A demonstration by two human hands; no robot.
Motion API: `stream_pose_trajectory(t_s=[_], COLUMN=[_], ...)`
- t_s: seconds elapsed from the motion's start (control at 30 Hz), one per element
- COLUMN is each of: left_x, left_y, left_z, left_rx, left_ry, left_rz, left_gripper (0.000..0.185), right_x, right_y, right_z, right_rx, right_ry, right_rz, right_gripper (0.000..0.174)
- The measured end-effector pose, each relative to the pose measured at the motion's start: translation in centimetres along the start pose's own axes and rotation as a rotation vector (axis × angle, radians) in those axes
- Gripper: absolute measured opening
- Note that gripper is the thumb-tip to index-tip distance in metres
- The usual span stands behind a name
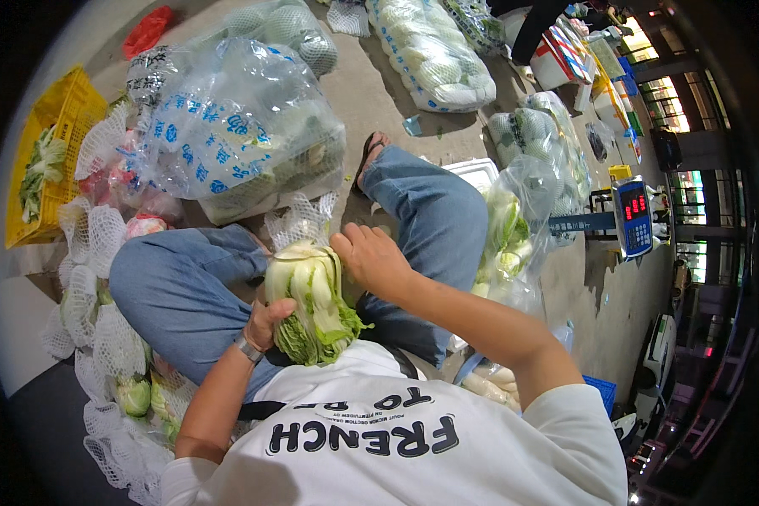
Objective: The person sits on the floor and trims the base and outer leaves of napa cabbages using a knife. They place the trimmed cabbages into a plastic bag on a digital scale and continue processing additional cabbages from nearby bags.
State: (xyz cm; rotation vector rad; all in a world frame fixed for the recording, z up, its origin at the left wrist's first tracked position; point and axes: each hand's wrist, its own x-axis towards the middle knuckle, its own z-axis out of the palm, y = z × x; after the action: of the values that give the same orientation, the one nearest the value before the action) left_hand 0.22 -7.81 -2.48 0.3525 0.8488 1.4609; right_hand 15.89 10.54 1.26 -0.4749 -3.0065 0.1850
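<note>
A napa cabbage (307,297) rests in front of my body, its pale base end away from me and its green leaf tips towards my shirt. My left hand (269,322) holds it from the left side, thumb across the pale ribs. At the upper right of the base end, my right hand (373,262) is closed with curled fingers against the outer leaves. Whether it pinches a leaf or something else is hidden. A white foam mesh sleeve (300,221) lies just beyond the cabbage, between my legs.
A large clear plastic bag (240,126) of produce lies beyond my left leg. Foam-netted cabbages (117,341) and a yellow crate (54,158) are at left. Bagged cabbages (509,234) and a digital scale (632,215) stand at right. White radishes (490,382) lie near my right elbow.
</note>
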Motion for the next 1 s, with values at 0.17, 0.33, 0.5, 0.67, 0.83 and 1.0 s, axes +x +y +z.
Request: stream_pose_trajectory(t_s=[0.17, 0.33, 0.5, 0.67, 0.83, 1.0], left_x=[-0.5, -0.7, -0.9, -0.8, 0.0, -0.5], left_y=[-0.4, -0.9, -1.5, -1.4, -0.8, -1.0], left_z=[-0.7, -1.9, -2.6, -2.1, -1.2, -1.7], left_rx=[-0.073, -0.174, -0.344, -0.185, -0.171, -0.157], left_ry=[0.021, -0.039, -0.085, -0.033, -0.088, -0.014], left_rz=[-0.007, -0.140, -0.203, -0.142, -0.141, -0.165], left_gripper=[0.068, 0.067, 0.067, 0.066, 0.067, 0.063], right_x=[2.2, 3.1, 3.8, 0.4, 0.9, 2.3], right_y=[1.0, 1.8, 1.6, 0.7, 2.2, -0.2], right_z=[5.4, 7.6, 6.6, 2.6, 3.1, 7.9], right_rx=[0.354, 0.569, 0.542, 0.202, 0.231, 0.592], right_ry=[0.174, 0.214, 0.175, 0.024, 0.062, 0.262], right_rz=[-0.061, -0.167, -0.167, 0.002, -0.048, 0.018], right_gripper=[0.013, 0.014, 0.015, 0.018, 0.019, 0.019])
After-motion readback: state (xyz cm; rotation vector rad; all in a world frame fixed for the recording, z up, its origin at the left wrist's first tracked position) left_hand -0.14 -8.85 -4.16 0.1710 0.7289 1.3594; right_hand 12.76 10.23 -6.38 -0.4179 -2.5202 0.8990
